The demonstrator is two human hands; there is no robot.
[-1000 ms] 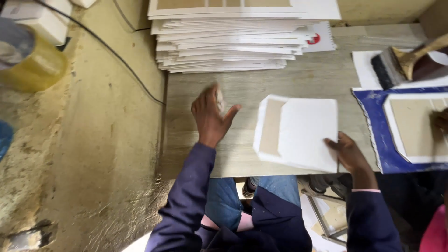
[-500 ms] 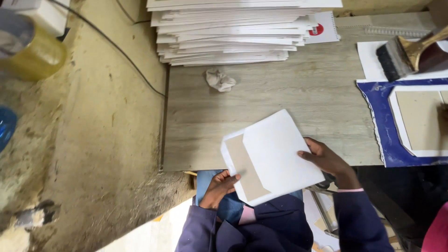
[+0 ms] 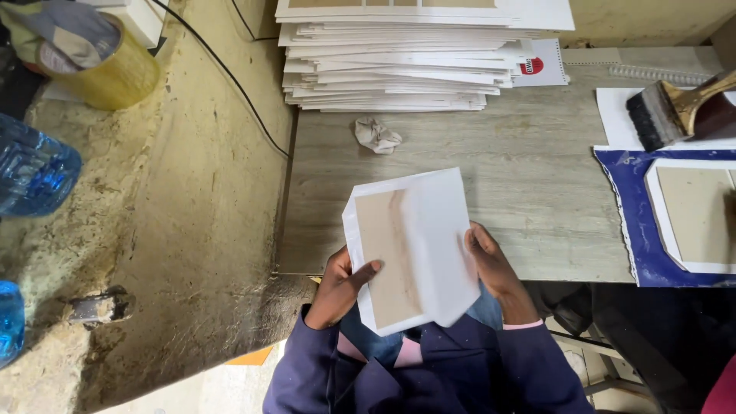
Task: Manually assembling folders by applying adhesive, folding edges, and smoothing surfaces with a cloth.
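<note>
Left hand: the left hand (image 3: 343, 285) grips the lower left edge of a white folded cover (image 3: 410, 247), thumb lying across its brown board panel (image 3: 387, 257), fingers closed behind it, seemingly to keep the piece steady off the table.
Right hand: the right hand (image 3: 491, 264) clamps the cover's right edge, fingers spread over the white flap, apparently pressing it flat against the board.
Cover: lower centre of the frame, tilted, held over the near edge of the grey wooden table (image 3: 498, 176) and the person's lap; 2 hands share the hold, 1 on each side, which keeps it open to view.
Stack: a tall pile of similar white sheets (image 3: 399, 57) sits at upper centre, against the table's far edge and well apart from the hands.
Rag: a crumpled bit of cloth (image 3: 376, 136) lies just below the stack.
Right side: a wide brush (image 3: 675, 111) rests on white paper at upper right; below it a blue sheet (image 3: 636, 222) carries another board piece (image 3: 694, 211).
Left side: a yellow tin (image 3: 107, 65) at upper left, a blue water bottle (image 3: 34, 172) below it, and a black cable (image 3: 230, 84) running along the rough floor.
</note>
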